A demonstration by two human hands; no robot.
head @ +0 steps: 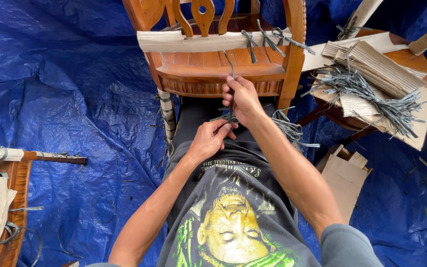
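A wooden chair (208, 74) stands just ahead of me, its rail wrapped in a strip of corrugated cardboard (193, 41) bound with grey plastic straps. My right hand (243, 99) pinches a grey strap (230, 66) that runs up to the wrapped rail. My left hand (208, 138) sits just below it and grips the lower end of the same strap over my lap. Loose grey strap ends (287, 129) lie beside my right forearm.
A round wooden table (411, 59) at right carries stacked cardboard strips and a bundle of grey straps (371, 94). Folded cardboard (344, 175) lies on the blue tarp (75, 99). Another wrapped piece of furniture (6, 168) sits at left.
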